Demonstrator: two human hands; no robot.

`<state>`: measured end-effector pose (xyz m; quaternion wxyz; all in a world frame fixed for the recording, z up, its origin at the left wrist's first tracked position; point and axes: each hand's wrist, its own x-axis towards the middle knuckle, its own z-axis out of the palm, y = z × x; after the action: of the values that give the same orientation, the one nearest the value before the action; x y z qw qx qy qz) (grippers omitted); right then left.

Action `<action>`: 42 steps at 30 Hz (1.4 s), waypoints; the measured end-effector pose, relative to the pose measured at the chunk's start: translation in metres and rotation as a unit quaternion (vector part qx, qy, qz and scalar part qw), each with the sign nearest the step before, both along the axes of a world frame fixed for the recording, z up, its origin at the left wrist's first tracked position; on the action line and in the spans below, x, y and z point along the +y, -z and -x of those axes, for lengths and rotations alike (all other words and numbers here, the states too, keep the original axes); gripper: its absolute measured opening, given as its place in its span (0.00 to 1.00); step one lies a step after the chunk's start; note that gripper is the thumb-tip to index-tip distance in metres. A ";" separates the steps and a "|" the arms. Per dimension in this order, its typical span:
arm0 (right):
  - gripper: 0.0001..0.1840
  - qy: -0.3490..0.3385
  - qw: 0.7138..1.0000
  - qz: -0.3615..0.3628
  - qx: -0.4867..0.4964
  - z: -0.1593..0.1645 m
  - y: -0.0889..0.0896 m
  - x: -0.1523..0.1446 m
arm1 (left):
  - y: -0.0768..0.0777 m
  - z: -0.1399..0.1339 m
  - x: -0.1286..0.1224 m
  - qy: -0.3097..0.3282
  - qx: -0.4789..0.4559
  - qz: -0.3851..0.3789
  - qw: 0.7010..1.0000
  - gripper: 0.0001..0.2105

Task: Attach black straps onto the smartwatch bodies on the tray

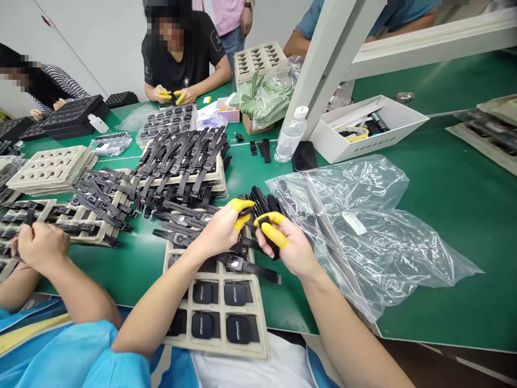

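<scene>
My left hand (pixel 220 229), with yellow finger cots, pinches a small black piece, probably a watch body, between thumb and fingers. Close beside it, my right hand (pixel 293 248) grips a black watch strap (pixel 264 221) in its yellow-covered fingertips; part of the strap hangs behind the fingers. Whether the two pieces touch is hard to make out. Below my hands lies a beige tray (pixel 218 347) with square black watch faces (pixel 238 328) in its pockets. Assembled watches (pixel 236 262) with black straps lie across the tray's far end.
Loose black straps (pixel 262 200) lie beyond my hands, partly under a clear plastic bag (pixel 363 231). Watches are piled on stacked trays (pixel 181 161) to the left. A bottle (pixel 291 134) and white box (pixel 367 132) stand ahead. A co-worker's hand (pixel 44 245) works at left; others sit opposite.
</scene>
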<state>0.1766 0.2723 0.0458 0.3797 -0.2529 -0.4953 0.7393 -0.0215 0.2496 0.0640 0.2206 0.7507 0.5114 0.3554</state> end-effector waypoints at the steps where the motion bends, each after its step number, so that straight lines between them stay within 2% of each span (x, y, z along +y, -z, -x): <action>1: 0.17 -0.025 1.000 0.012 0.000 0.002 0.000 -0.002 | 0.001 0.001 -0.002 0.014 0.009 -0.020 1.000 0.16; 5: 0.20 -0.081 0.996 0.037 0.005 0.005 0.000 -0.004 | 0.000 0.004 -0.006 0.057 0.038 -0.060 0.996 0.22; 10: 0.20 -0.094 0.994 0.057 0.005 0.004 0.002 -0.001 | 0.001 0.004 -0.006 0.092 0.062 -0.070 0.991 0.26; 16: 0.19 -0.069 0.994 0.086 0.010 0.005 0.003 0.000 | -0.003 0.004 -0.007 0.076 0.055 -0.033 0.995 0.24; 22: 0.17 -0.039 0.994 0.096 0.035 0.004 0.001 0.003 | -0.005 0.002 -0.009 0.016 0.010 -0.041 0.999 0.19; 25: 0.19 -0.086 0.993 0.073 0.040 0.003 0.000 0.003 | -0.002 0.002 -0.010 0.032 0.035 -0.035 0.998 0.22; 28: 0.20 -0.103 0.990 0.086 0.035 0.004 0.000 0.002 | 0.001 0.002 -0.011 0.064 0.063 -0.031 0.995 0.25; 32: 0.22 -0.091 0.987 0.133 0.024 0.005 -0.001 0.003 | 0.003 0.002 -0.012 0.054 0.065 -0.038 0.996 0.25; 38: 0.22 -0.072 0.983 0.162 0.046 0.005 -0.005 0.004 | 0.010 -0.004 -0.012 0.029 0.082 -0.051 0.995 0.26; 42: 0.22 -0.034 0.983 0.173 0.057 0.005 -0.007 0.003 | 0.006 -0.006 -0.013 0.029 0.084 -0.021 0.996 0.24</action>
<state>0.1719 0.2752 0.0533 0.3325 -0.2548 -0.3462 0.8394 -0.0160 0.2364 0.0582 0.1717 0.7965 0.4988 0.2954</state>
